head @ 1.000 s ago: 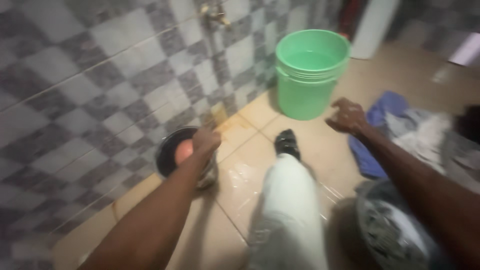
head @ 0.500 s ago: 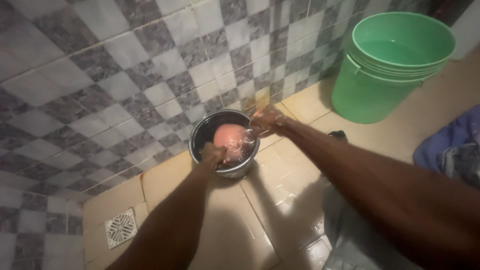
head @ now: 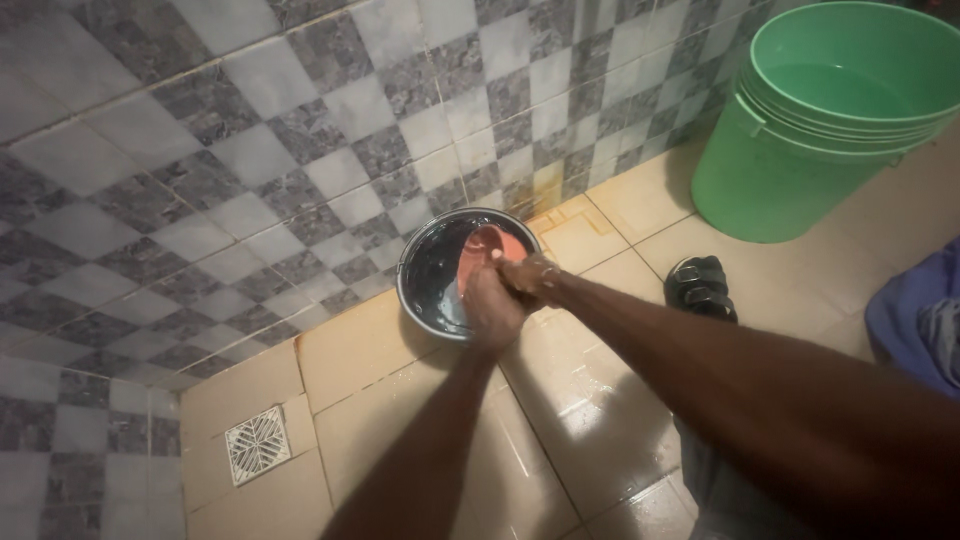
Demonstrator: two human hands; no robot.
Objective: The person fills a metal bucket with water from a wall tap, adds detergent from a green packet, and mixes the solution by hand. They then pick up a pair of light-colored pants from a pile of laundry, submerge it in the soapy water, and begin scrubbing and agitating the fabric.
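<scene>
Head view. Round dark metal bowl (head: 440,275), holding water, on glossy wet beige floor tiles (head: 590,420) beside a grey checkered tile wall (head: 250,150). Left hand (head: 490,305) and right hand (head: 530,275), pressed together over the bowl's rim, both closed on a smooth pink plastic scoop (head: 485,250). Ribbed green plastic bucket (head: 800,150) well apart.

Approach to the dark bucket (head: 432,285) is shut off behind by the checked tiled wall (head: 250,150), which it stands just beside. Both hands, left hand (head: 490,305) and right hand (head: 530,278), occupy its near rim. Wet floor tiles (head: 380,400) lie open to the left (a floor drain (head: 257,444) sits flush). A sandalled foot (head: 702,286) and green bucket (head: 800,150) crowd the right.
</scene>
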